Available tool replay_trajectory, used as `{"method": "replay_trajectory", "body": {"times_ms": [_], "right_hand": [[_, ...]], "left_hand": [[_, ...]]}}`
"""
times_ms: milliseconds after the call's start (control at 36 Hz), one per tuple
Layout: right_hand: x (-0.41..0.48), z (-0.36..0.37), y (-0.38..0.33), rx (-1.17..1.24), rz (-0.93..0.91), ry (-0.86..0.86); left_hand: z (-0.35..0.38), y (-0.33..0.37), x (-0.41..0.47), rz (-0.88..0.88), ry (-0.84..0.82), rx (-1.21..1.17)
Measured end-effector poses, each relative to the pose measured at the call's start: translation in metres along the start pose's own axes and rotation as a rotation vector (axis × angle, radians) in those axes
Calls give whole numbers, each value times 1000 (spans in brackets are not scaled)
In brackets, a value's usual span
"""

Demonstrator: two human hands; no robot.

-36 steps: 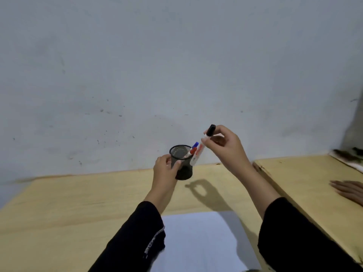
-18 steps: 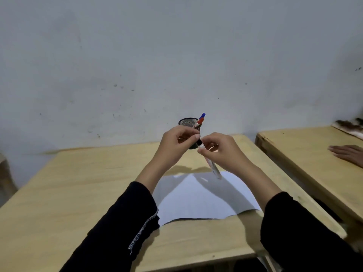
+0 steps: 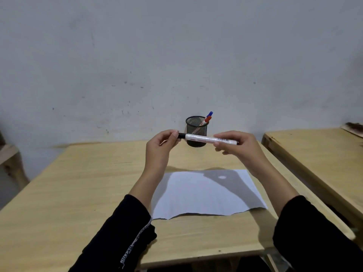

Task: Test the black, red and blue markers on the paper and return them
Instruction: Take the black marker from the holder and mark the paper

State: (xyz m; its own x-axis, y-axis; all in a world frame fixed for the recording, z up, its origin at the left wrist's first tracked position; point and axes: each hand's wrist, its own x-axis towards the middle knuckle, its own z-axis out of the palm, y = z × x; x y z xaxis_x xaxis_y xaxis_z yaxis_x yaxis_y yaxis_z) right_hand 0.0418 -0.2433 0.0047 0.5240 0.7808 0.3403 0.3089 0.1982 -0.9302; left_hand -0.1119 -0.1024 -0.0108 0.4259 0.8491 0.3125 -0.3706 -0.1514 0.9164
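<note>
I hold the black marker (image 3: pixel 200 137) level in the air in front of the pen cup. My left hand (image 3: pixel 162 148) pinches its black cap at the left end. My right hand (image 3: pixel 238 147) grips the white barrel at the right end. The black mesh pen cup (image 3: pixel 196 130) stands at the back of the wooden table (image 3: pixel 78 193), near the wall. The red marker (image 3: pixel 206 120) and the blue marker (image 3: pixel 210 113) lean in it, caps up. A white sheet of paper (image 3: pixel 204 195) lies flat on the table below my hands, partly in their shadow.
A grey wall rises right behind the table. A second wooden table (image 3: pixel 318 154) stands close on the right with a narrow gap between. The corner of another wooden piece (image 3: pixel 9 156) shows at the far left.
My right hand lifted the black marker out of the cup and brought it toward me. My left hand let go of the cup and took hold of the cap. The marker now lies level.
</note>
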Motion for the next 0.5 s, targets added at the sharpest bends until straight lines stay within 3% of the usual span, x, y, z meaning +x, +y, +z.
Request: {"method": "replay_trajectory", "body": {"times_ms": [167,333,500], "right_hand": [[-4,28,6,698,181,142],[-3,59,15,733,224,124],[5,68,15,695,205,79]], "left_hand": [[3,-11,-16,-97,-41,-108],[6,-10,-20,-115,-103,-120],[-7,-6,-16,-13,-129,84]]}}
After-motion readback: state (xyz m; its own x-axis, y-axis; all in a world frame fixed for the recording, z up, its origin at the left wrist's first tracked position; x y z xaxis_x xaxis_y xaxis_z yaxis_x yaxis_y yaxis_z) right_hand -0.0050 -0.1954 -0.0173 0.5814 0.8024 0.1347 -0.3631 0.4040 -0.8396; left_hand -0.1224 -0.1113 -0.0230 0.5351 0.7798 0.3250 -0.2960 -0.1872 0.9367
